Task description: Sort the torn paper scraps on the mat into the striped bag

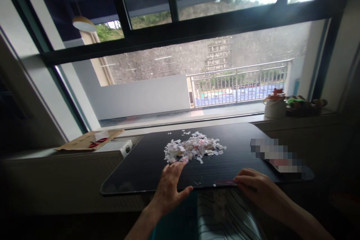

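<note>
A loose heap of small white and pinkish paper scraps [194, 147] lies on the dark table [135, 165]. My left hand [170, 183] is open at the near side of the heap, its fingertips at the lowest scraps and its thumb spread toward the right. At the table's front edge, my right hand [253, 183] is closed in a pinch. A thin, dim pinkish streak runs left from its fingertips along the edge; whether it is a held strip or a reflection, I cannot make out. A few tiny scraps [214, 185] lie near that edge between my hands.
A blurred-out flat object [277, 155] lies at the table's right. Red-handled scissors [98, 142] rest on brown paper [75, 140] to the left, beside a white radiator [115, 146]. A white pot [275, 108] stands on the sill, below a large window.
</note>
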`<state>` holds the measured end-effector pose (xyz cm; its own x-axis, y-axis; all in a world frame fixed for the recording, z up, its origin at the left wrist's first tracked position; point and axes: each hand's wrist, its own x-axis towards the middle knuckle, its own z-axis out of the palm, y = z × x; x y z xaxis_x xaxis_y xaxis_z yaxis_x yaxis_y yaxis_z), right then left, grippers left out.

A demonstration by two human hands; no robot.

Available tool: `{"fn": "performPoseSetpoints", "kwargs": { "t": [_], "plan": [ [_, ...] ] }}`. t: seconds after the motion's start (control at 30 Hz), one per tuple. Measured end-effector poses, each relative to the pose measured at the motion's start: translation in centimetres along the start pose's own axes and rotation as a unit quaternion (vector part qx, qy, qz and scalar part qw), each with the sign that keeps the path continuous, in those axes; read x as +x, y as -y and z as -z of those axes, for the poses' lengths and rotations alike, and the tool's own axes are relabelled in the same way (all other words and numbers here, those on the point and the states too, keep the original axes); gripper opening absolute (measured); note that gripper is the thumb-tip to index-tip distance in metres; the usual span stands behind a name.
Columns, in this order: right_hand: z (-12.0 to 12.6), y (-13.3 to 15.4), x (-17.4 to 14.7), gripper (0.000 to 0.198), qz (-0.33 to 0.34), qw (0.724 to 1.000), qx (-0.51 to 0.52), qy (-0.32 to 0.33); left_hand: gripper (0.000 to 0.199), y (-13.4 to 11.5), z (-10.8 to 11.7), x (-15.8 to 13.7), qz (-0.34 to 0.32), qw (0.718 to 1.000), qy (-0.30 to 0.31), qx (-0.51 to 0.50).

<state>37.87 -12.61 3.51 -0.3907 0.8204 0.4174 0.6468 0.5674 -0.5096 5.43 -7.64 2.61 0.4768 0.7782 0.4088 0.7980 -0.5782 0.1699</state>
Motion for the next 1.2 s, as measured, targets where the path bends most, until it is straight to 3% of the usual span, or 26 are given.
{"fn": "performPoseSetpoints", "kwargs": {
  "t": [0.23, 0.47, 0.6, 0.73, 0.8, 0.9, 1.07, 1.2],
  "plan": [
    [-0.1, 0.7, 0.3, 0.027, -0.001, 1.0, 0.009, 0.014, 0.047, -2.3, -0.2, 0.9, -0.034, 0.999, 0.015, -0.007],
    [0.3, -0.3, -0.2, 0.027, -0.016, 1.0, 0.002, -0.024, 0.035, -3.7, -0.2, 2.1, -0.055, 0.997, 0.032, -0.03],
    [0.4, -1.3, 1.3, 0.027, -0.058, 0.994, -0.054, -0.07, 0.02, -0.9, 0.7, 2.8, -0.007, 0.999, 0.014, -0.04],
    [-0.5, -1.8, 4.7, 0.03, -0.069, 0.991, -0.067, -0.092, 0.02, 4.3, 1.3, 3.2, 0.065, 0.991, -0.117, -0.021],
    [-1.6, -2.0, 6.7, 0.031, -0.07, 0.991, -0.069, -0.095, 0.023, 6.8, 1.1, 3.0, 0.141, 0.978, -0.152, 0.009],
    [-3.4, -1.9, 8.7, 0.033, -0.065, 0.992, -0.072, -0.084, 0.03, 9.1, 0.5, 2.3, 0.245, 0.962, -0.108, 0.048],
    [-4.9, -1.8, 8.5, 0.029, -0.045, 0.996, -0.054, -0.049, 0.025, 8.4, -0.4, 1.9, 0.224, 0.968, -0.053, 0.097],
    [-5.1, -2.3, 8.7, 0.031, -0.059, 0.993, -0.07, -0.074, 0.029, 6.9, -0.6, 2.3, 0.263, 0.956, -0.039, 0.126]
  ]
}}
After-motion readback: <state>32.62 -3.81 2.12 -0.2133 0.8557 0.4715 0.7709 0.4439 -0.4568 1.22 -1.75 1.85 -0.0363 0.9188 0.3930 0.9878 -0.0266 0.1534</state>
